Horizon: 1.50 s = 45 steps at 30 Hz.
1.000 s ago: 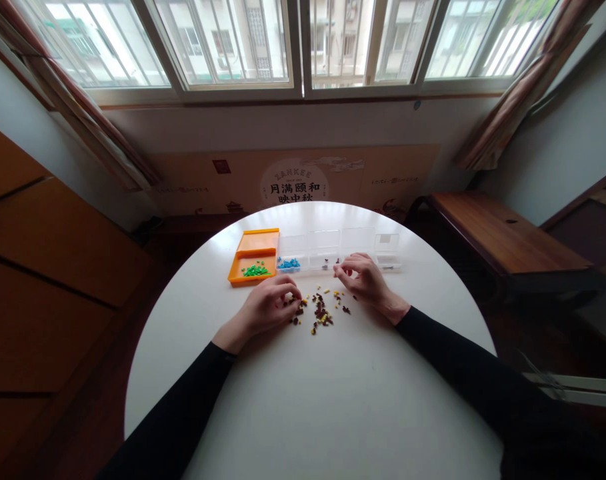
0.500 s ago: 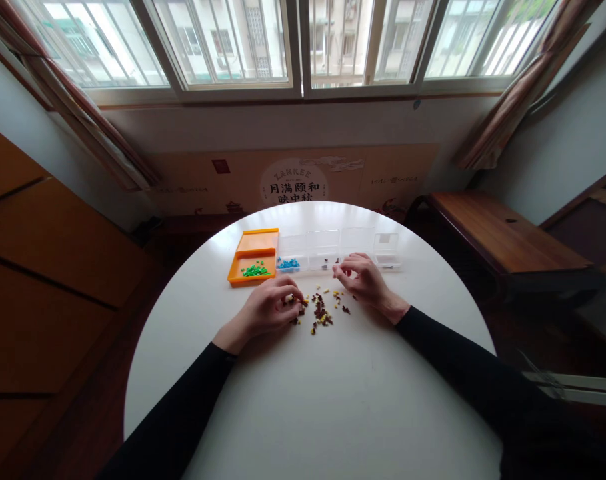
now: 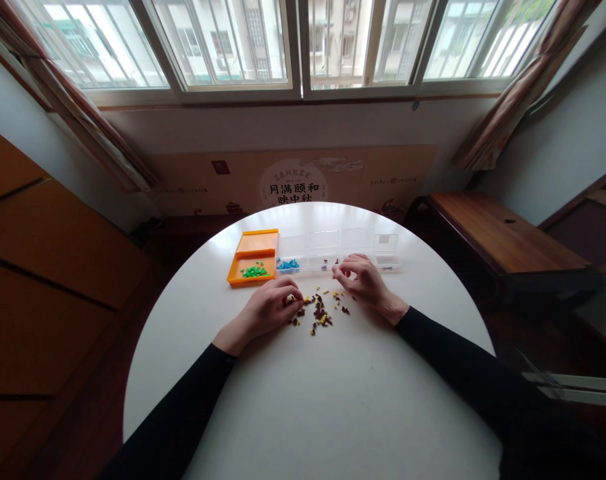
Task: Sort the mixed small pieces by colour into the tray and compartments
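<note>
Small dark brown and yellow building-block pieces (image 3: 321, 312) lie in a loose scatter on the white round table. At the scatter's left edge, my left hand (image 3: 270, 307) rests with curled fingers, thumb and fingertips close together; a small pale bit shows among them, too small to name. My right hand (image 3: 363, 283) is beyond the scatter on the right, at the front of the clear plastic box (image 3: 310, 267). Its thumb and index finger are pinched, and whatever is between them is too small to make out. A few dark pieces (image 3: 325, 261) sit in a middle compartment.
An open orange box (image 3: 237, 275) holds green pieces (image 3: 255, 271). Blue pieces (image 3: 287, 265) lie in the clear box's left compartment, its lids standing raised behind. The white table (image 3: 303, 413) has a rounded far edge. A wooden bench (image 3: 517, 230) stands at the right.
My left fingers have shifted slightly at the scatter's left edge, and a pale bit now shows among them. My right hand has hardly moved.
</note>
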Each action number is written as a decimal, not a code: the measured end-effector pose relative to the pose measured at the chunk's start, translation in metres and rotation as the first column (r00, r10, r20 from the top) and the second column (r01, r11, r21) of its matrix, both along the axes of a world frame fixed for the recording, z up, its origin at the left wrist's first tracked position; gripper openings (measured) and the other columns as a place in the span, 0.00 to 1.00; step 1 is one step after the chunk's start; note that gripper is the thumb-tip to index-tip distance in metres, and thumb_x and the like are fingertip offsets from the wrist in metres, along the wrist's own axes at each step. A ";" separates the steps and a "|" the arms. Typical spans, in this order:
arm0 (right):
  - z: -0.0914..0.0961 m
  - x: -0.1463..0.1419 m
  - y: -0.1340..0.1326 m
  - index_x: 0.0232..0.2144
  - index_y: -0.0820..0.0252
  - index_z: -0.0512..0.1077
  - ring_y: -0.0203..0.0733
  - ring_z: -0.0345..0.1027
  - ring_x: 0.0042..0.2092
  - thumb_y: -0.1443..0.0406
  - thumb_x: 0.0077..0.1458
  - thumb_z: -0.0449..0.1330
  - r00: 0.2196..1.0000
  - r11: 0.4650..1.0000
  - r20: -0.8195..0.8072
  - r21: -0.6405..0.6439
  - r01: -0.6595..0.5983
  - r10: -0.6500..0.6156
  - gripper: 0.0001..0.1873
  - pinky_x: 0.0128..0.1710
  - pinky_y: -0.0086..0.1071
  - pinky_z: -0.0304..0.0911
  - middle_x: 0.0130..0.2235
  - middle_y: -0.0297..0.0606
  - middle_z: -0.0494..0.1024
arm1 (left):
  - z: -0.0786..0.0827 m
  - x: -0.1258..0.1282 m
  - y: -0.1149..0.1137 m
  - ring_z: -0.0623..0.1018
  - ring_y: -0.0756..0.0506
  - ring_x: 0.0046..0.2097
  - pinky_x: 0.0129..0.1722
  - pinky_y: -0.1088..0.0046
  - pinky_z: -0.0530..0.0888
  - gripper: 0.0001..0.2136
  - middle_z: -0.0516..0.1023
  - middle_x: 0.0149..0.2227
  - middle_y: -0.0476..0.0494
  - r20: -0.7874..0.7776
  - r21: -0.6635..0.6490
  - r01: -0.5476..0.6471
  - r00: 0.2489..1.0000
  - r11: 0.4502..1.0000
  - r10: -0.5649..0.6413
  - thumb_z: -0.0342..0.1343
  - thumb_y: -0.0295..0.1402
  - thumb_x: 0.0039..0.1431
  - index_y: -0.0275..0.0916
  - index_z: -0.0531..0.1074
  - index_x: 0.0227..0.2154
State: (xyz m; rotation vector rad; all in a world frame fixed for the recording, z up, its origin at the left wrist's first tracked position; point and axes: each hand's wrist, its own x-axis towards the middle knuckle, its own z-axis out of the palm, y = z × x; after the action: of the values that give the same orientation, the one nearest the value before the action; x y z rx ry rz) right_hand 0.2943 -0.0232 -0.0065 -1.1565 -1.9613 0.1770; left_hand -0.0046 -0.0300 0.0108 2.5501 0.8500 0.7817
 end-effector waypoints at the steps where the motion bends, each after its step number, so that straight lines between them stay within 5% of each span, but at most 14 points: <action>1: 0.000 0.000 0.000 0.23 0.55 0.73 0.41 0.70 0.33 0.61 0.72 0.60 1.000 1.000 0.006 -0.001 -0.001 0.001 0.22 0.48 0.40 0.64 0.26 0.32 0.75 | 0.000 0.000 0.000 0.80 0.46 0.40 0.44 0.69 0.76 0.06 0.82 0.42 0.42 0.001 0.004 -0.015 1.000 1.000 0.015 0.61 0.33 0.71 0.41 0.81 0.37; 12: 0.009 -0.014 -0.019 0.41 0.51 0.79 0.45 0.76 0.41 0.59 0.72 0.63 0.934 0.938 0.138 0.067 -0.340 0.329 0.07 0.57 0.43 0.67 0.38 0.36 0.84 | 0.002 0.011 -0.007 0.79 0.45 0.41 0.43 0.68 0.77 0.06 0.80 0.42 0.43 0.109 0.134 -0.101 0.990 0.986 0.087 0.59 0.34 0.76 0.42 0.78 0.41; 26: 0.005 -0.016 -0.017 0.44 0.49 0.80 0.45 0.77 0.42 0.59 0.74 0.61 0.912 0.928 0.198 0.030 -0.371 0.358 0.08 0.59 0.44 0.68 0.38 0.36 0.84 | 0.000 0.018 -0.010 0.81 0.43 0.44 0.47 0.64 0.76 0.05 0.83 0.42 0.44 0.085 0.248 -0.098 0.993 0.964 0.079 0.60 0.33 0.75 0.42 0.79 0.41; 33: 0.004 -0.016 -0.014 0.41 0.53 0.79 0.41 0.75 0.37 0.63 0.72 0.65 0.922 0.906 0.092 0.171 -0.387 0.376 0.04 0.52 0.41 0.68 0.35 0.34 0.84 | -0.003 0.016 -0.010 0.82 0.41 0.48 0.50 0.63 0.77 0.04 0.83 0.46 0.42 0.123 0.284 -0.145 0.986 0.948 0.114 0.61 0.33 0.74 0.42 0.79 0.47; 45: 0.004 -0.009 -0.011 0.40 0.53 0.82 0.38 0.71 0.32 0.61 0.72 0.66 0.965 0.959 -0.039 0.127 -0.252 0.259 0.06 0.48 0.38 0.67 0.29 0.30 0.78 | -0.005 0.012 -0.006 0.82 0.40 0.48 0.52 0.60 0.76 0.04 0.83 0.45 0.43 0.024 0.154 -0.182 0.983 0.971 0.180 0.62 0.35 0.72 0.43 0.80 0.45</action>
State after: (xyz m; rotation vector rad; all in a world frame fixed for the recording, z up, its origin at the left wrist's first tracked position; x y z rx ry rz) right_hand 0.2856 -0.0340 -0.0026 -0.8093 -2.0385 0.2189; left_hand 0.0079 -0.0361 0.0059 2.6262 1.0690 0.9494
